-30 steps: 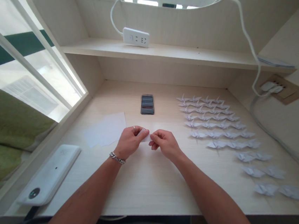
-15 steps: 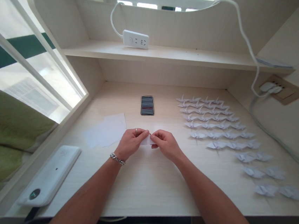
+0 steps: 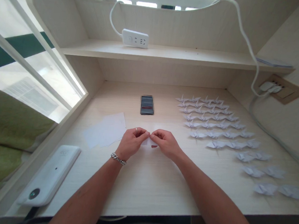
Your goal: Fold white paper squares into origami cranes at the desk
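at the middle of the pale wooden desk (image 3: 142,181), the left hand (image 3: 132,142) and the right hand (image 3: 165,143) meet fingertip to fingertip over a small piece of white paper (image 3: 147,141). both hands have their fingers drawn in and pinched on the paper, thumbs and forefingers closed on its upper edge, so that only a small strip of it shows between them; its fold cannot be made out. the paper sits just above the desk surface, close in front of the person. the left hand wears a ring and the left wrist a chain bracelet (image 3: 118,158).

just to the left of the hands lies a stack of flat white sheets (image 3: 105,131), apart from the fingers. behind the hands, toward the back of the desk, a dark phone (image 3: 147,105) lies flat. to the right, rows of folded paper cranes (image 3: 211,124) spread across the desk, running on toward its near right corner. at the near left edge a white device (image 3: 49,174) rests on the desk. on the shelf (image 3: 184,53) above, a white power strip (image 3: 134,38) lies with its cord looping up, and a second white cable (image 3: 247,40) runs to a wall socket (image 3: 278,88) on the right.
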Motion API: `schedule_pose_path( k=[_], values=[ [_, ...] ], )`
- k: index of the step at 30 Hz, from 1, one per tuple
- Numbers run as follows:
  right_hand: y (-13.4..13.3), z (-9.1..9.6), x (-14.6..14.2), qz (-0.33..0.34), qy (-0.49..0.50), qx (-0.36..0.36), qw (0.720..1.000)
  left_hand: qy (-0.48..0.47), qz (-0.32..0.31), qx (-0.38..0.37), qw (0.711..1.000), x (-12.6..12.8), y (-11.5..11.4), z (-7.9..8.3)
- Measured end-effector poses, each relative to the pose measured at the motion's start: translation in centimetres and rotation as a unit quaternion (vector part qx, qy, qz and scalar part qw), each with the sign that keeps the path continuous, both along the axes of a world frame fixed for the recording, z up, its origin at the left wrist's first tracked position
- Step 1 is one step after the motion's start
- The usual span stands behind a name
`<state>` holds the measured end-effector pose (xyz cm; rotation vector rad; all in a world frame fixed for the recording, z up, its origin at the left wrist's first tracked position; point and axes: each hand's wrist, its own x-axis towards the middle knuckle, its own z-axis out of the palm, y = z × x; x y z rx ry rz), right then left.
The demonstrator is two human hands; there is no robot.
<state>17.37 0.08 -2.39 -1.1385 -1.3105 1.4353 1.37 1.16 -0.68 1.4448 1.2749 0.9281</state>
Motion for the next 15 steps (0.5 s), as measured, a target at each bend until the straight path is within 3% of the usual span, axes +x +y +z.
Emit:
schedule_pose_path(
  k=[8,11,15],
  values=[
    [0.3,0.5,1.3,0.028,-0.022,-0.01,0.999,-0.037,0.101,-0.002,0.994,-1.1,0.5,0.8],
    [0.3,0.4,1.5,0.017,-0.031,-0.001,0.999,-0.03,0.087,0.009,0.996,-1.1,0.5,0.5],
    [0.2,0.4,1.0,0.007,-0.032,0.019,0.999,0.01,0.017,0.032,0.999,-0.3,-0.1,0.2]
  ],
)
